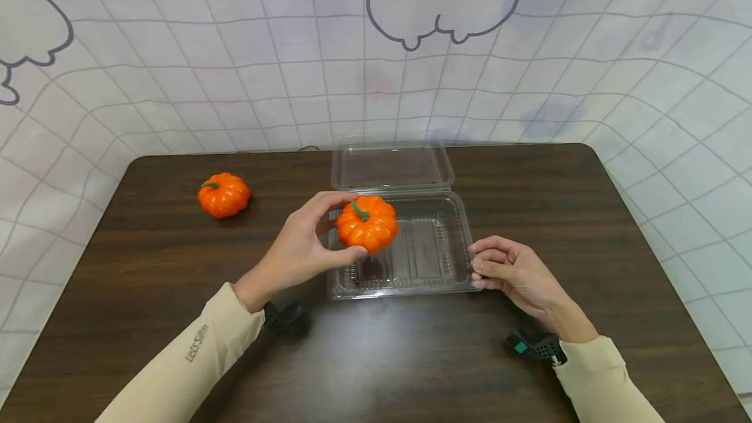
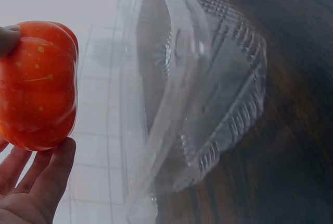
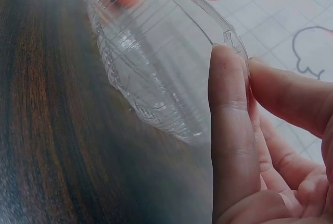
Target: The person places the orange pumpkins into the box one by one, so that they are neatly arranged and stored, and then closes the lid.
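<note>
A small orange pumpkin [image 1: 369, 226] with a green stem is held between the thumb and fingers of my left hand [image 1: 302, 240], over the left part of a clear plastic clamshell box [image 1: 423, 247]. The box stands with its lid [image 1: 390, 165] folded back toward the wall. At the box's front right corner, my right hand [image 1: 519, 276] pinches the rim between thumb and finger, as the right wrist view shows with the rim [image 3: 237, 52]. In the left wrist view the pumpkin [image 2: 39, 86] is apart from the box wall [image 2: 223, 83].
A second orange pumpkin [image 1: 224, 195] sits on the dark wooden table [image 1: 376, 358] at the back left. Behind the table hangs a white gridded cloth [image 1: 282, 77] with cartoon outlines. Dark straps with small devices are on both wrists.
</note>
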A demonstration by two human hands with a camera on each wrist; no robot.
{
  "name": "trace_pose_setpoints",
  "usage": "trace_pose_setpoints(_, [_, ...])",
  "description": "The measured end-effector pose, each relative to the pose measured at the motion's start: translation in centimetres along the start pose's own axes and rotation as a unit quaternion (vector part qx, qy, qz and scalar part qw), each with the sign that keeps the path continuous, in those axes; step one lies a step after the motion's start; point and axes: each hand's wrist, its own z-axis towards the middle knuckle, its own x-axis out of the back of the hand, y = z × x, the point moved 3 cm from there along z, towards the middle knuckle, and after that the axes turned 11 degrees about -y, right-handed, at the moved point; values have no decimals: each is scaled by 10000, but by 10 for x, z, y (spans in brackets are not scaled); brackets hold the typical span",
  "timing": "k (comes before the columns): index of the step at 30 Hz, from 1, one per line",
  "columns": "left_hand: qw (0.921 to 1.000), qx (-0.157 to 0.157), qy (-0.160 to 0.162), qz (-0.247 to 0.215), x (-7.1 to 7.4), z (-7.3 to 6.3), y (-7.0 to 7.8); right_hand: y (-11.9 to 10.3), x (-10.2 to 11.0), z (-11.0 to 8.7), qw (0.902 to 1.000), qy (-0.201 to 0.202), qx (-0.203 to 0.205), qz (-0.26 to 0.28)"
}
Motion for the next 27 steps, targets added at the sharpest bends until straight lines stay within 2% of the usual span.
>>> trace_pose_setpoints(8, [9997, -85, -236, -43, -13, 14, 2, 0, -1, 1, 10000, 47, -77, -44])
trace_pose_setpoints(17, [9992, -61, -376, -121, -17, 27, 12, -2, -2, 1, 9999, 53, -118, -30])
trace_pose_setpoints(27, [9976, -203, -607, 263, -17, 43, 26, -3, -2, 1, 9999, -60, -87, 9])
